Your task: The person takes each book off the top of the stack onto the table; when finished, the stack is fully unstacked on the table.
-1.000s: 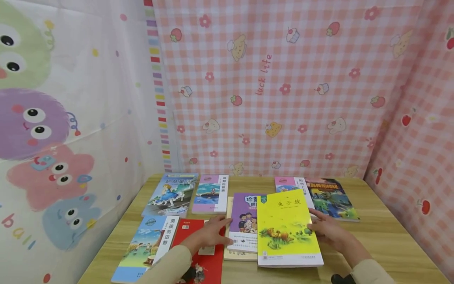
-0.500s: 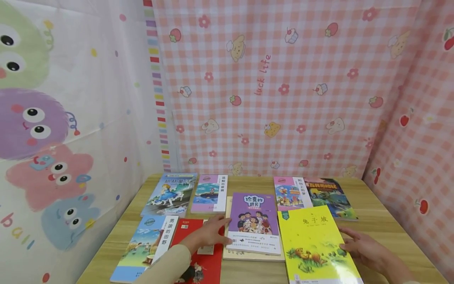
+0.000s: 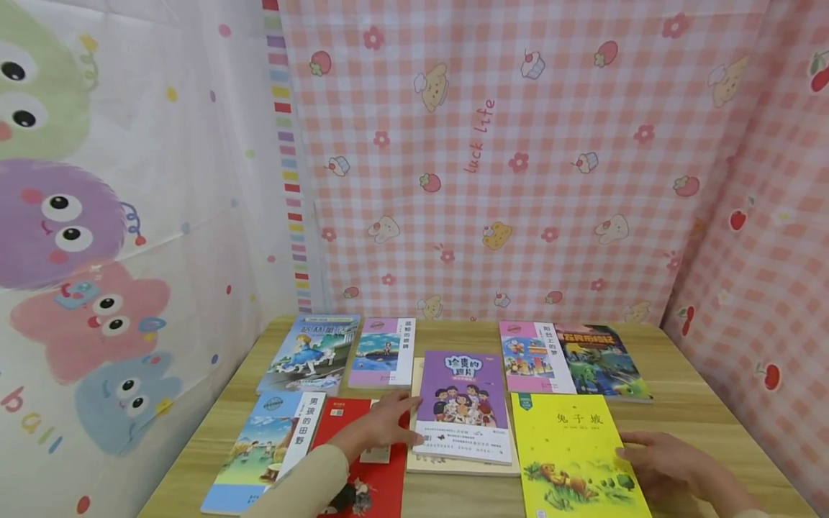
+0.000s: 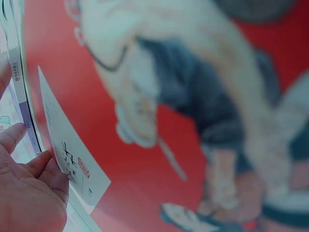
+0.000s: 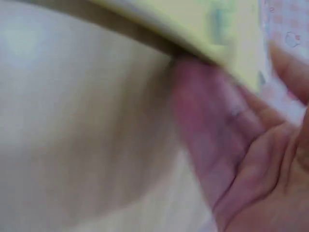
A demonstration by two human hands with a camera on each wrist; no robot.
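In the head view my right hand [image 3: 676,464] holds the right edge of a yellow book [image 3: 576,439], thumb above and fingers beneath. The right wrist view shows the fingers under the yellow book's edge [image 5: 193,29], blurred. My left hand [image 3: 382,424] rests over a red book [image 3: 382,485], its fingertips touching the left edge of a purple book [image 3: 463,396]. That purple book lies on a cream-coloured book [image 3: 466,467]. The left wrist view shows the fingers [image 4: 41,171] beside the purple spine, with the red cover close by.
Other books lie on the wooden table [image 3: 447,496]: a blue-covered one [image 3: 265,450] at front left, a girl-covered one [image 3: 314,352] and a pink-and-white one [image 3: 383,352] behind, another pink one [image 3: 534,356] and a dark dinosaur one [image 3: 602,363] at back right. Patterned cloths surround the table.
My right hand has moved right and nearer with the yellow book, off the purple book, uncovering its cover and the pink book behind. The left hand stays about where it was.
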